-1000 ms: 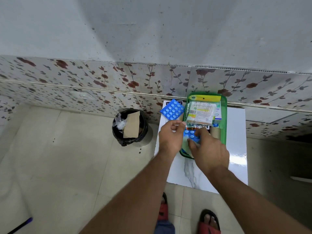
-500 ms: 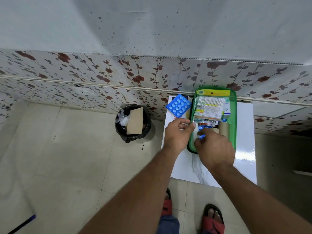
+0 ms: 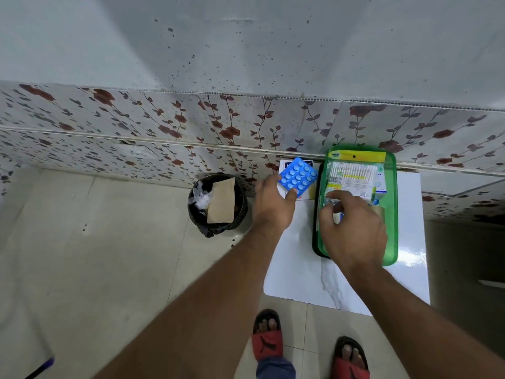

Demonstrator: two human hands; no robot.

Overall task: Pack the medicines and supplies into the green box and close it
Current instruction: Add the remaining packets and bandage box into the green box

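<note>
The green box lies open on a white marble-look table. A cotton swab packet with a yellow header rests in the box's far half. My right hand is inside the box, fingers curled on a blue blister strip and a clear packet. A blue blister pack of tablets sits left of the box, on top of a white medicine carton. My left hand pinches the near edge of that blue pack between thumb and fingers.
A black bin with cardboard and crumpled waste stands on the floor left of the table. A flowered tiled wall runs right behind the table. My sandalled feet are at the table's near edge.
My left hand has moved up and left from the box's edge to the blue blister pack and taken hold of it. My right hand has shifted slightly further into the box.
</note>
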